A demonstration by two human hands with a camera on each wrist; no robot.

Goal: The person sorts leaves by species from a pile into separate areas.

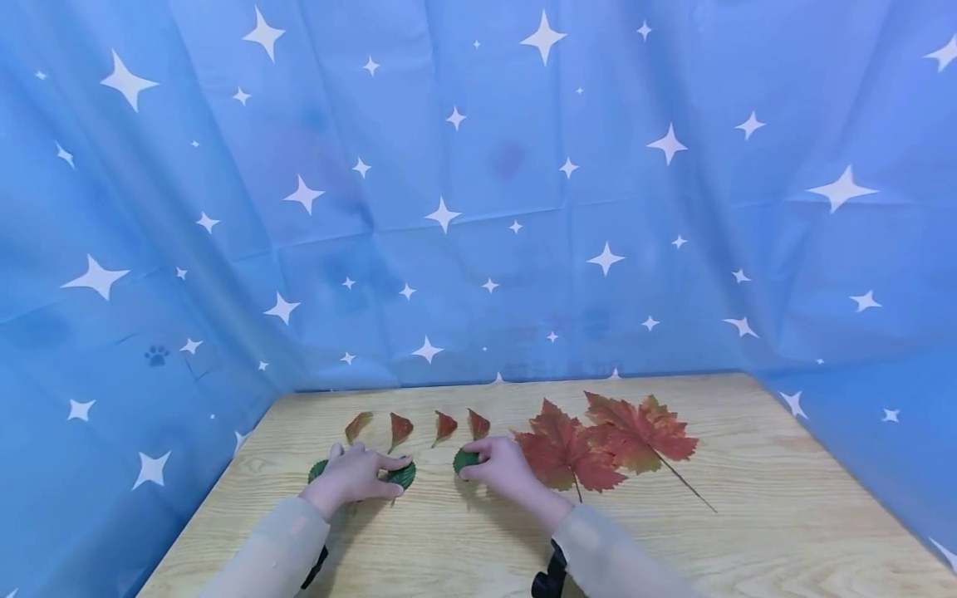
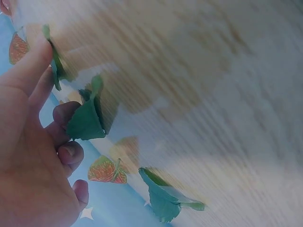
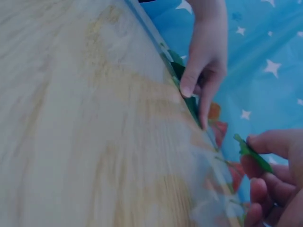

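My left hand [image 1: 355, 476] is low over the table, thumb and index finger at opposite edges of a small green leaf [image 1: 402, 476], gripping it against the wood. Under and beside that hand lie two more green leaves; one [image 2: 87, 120] shows behind the curled fingers in the left wrist view, the other [image 2: 163, 196] farther along. To the right, my right hand [image 1: 512, 472] pinches another green leaf [image 1: 465, 459] between thumb and index finger. The right wrist view shows this leaf [image 3: 253, 152] held on edge, with the other fingers curled below.
Behind the hands, several small reddish-brown leaves [image 1: 400, 428] form a row. Two big red maple leaves [image 1: 564, 448] with long stems overlap right of my right hand. The wooden table [image 1: 785, 498] ends at a blue star-patterned curtain [image 1: 478, 166].
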